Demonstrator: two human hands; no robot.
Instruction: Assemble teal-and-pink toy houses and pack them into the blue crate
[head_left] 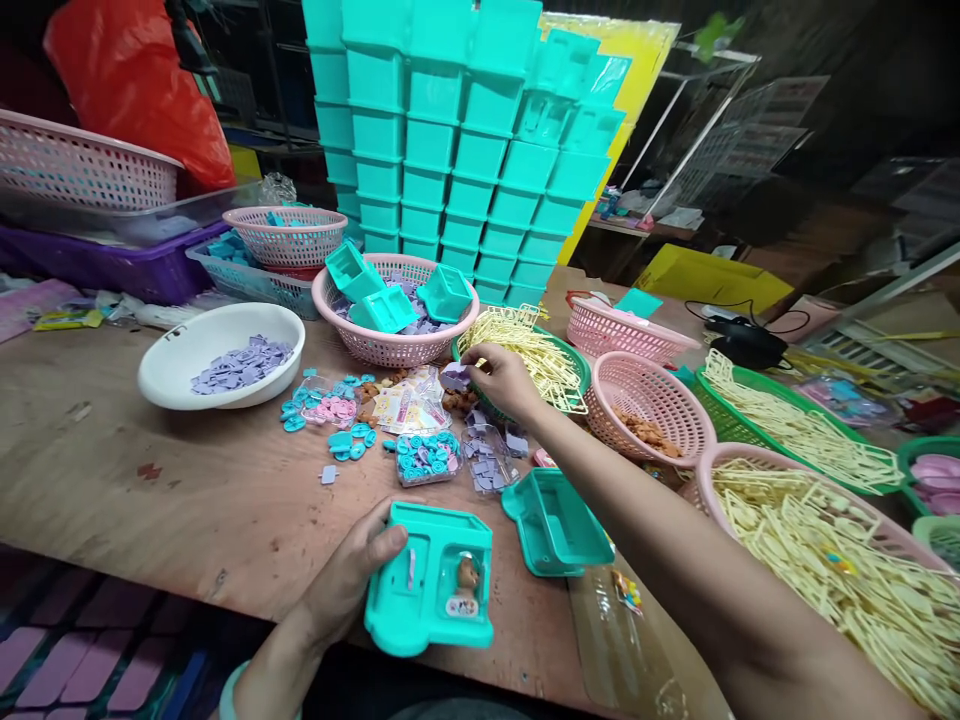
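The table (187,490) is bare wood, rough and dull, with marks on it. The teal toy case (431,590) is smooth plastic with a soft shine. The white bowl (172,365) looks glossy and smooth. The pink baskets (390,345) are plastic with a net of little holes. The yellow frames (840,560) are thin plastic. The clear bags (427,458) are shiny and crinkly. The orange bag (142,80) is shiny plastic too.
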